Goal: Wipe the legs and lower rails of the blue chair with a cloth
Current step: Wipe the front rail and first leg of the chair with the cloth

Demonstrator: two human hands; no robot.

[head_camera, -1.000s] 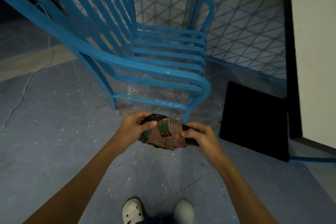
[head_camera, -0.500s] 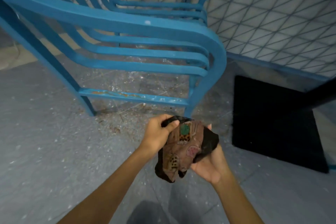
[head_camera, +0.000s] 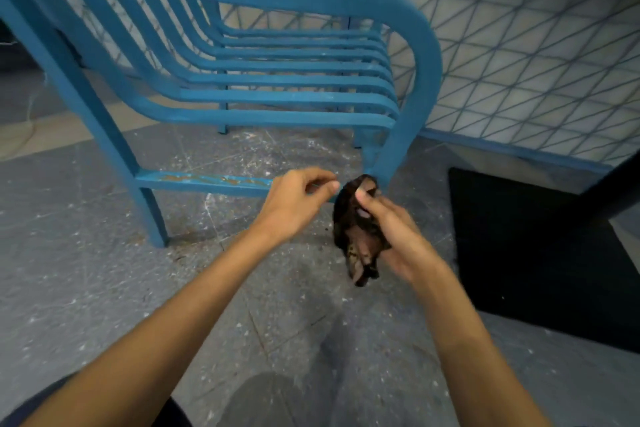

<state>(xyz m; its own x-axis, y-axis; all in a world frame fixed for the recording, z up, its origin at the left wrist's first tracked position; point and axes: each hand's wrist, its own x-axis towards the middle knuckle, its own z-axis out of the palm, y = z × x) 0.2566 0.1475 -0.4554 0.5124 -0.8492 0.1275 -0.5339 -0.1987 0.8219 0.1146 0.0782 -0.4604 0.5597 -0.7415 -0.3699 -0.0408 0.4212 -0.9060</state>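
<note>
The blue chair (head_camera: 242, 87) fills the upper half of the view, its slatted seat facing away. A lower rail (head_camera: 194, 180) with rusty patches joins the left leg (head_camera: 152, 215) to the right leg (head_camera: 391, 156). My right hand (head_camera: 391, 229) grips a dark patterned cloth (head_camera: 356, 236) that hangs bunched just below the right leg's foot. My left hand (head_camera: 298, 201) hovers beside the cloth in front of the rail's right end, fingers loosely curled and holding nothing.
A black mat (head_camera: 540, 253) lies on the grey speckled floor (head_camera: 86, 288) to the right. A tiled wall (head_camera: 536, 45) with a blue skirting stands behind the chair. Dust and debris lie under the chair.
My left hand let go of the cloth, which now hangs from my right hand alone. Both hands moved up toward the chair's right leg, and the view came closer.
</note>
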